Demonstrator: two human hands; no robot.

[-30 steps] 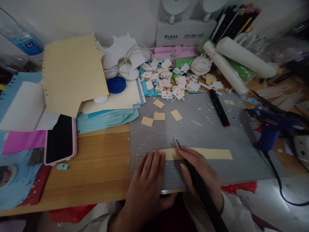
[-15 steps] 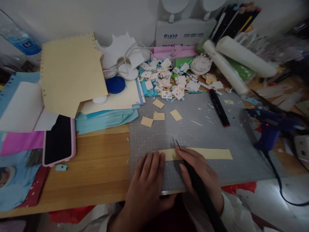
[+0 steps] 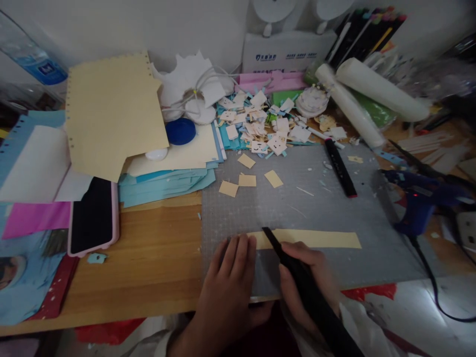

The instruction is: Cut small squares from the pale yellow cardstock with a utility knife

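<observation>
Grey mat [image 3: 241, 213] on wooden desk [image 3: 156, 267], pale wall [image 3: 193, 25] behind. Tan strip [image 3: 320, 238] lies crosswise on mat's near part. Left hand [image 3: 225, 292] flat, fingers straight, tips at strip's left end. Right hand [image 3: 326, 273] gripping black knife [image 3: 297, 275], tip at strip's far edge; contact unclear. Four tan pieces [image 3: 247, 180] on mat's far left part, marker [image 3: 340, 168] on far right. Beyond mat: heaped cutouts [image 3: 260, 124], some with drawn faces, then white box [image 3: 290, 52]. Left of mat: paper stack [image 3: 167, 186], phone [image 3: 92, 218]. At mat's right edge: glue gun [image 3: 418, 198], red light on. Past mat's far right corner: white rolls [image 3: 383, 89], pens [image 3: 368, 34]. Shiny floor [image 3: 449, 292] below mat's right side. Room dim.
</observation>
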